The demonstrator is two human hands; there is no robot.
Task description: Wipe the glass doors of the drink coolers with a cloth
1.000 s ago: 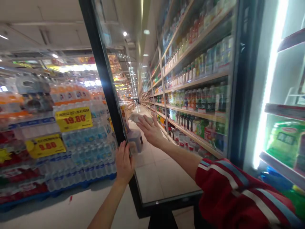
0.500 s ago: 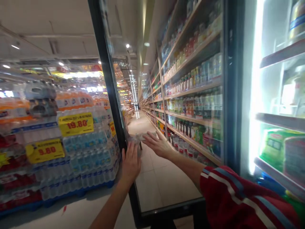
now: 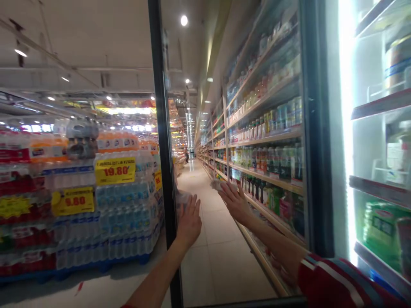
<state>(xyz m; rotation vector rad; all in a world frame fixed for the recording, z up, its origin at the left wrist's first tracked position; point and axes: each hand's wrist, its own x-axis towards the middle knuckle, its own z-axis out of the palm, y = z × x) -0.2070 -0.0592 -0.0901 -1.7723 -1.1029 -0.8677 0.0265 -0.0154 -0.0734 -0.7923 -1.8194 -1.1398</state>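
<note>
Now the cloth, a pale wad, sits against the glass door at about mid-height, further right than half a second ago. The right hand holds it pinned under outstretched fingers, red sleeve low in view. The left hand no longer wraps the door's dark edge; it lies flat on the glass just beside that edge, fingers spread, grasping nothing. The edge itself now stands nearly upright in view instead of slanting. Through the glass run shelves of bottles along the aisle. Left of the door stand stacked water packs with a yellow price sign; at the far right, lit cooler shelves.
</note>
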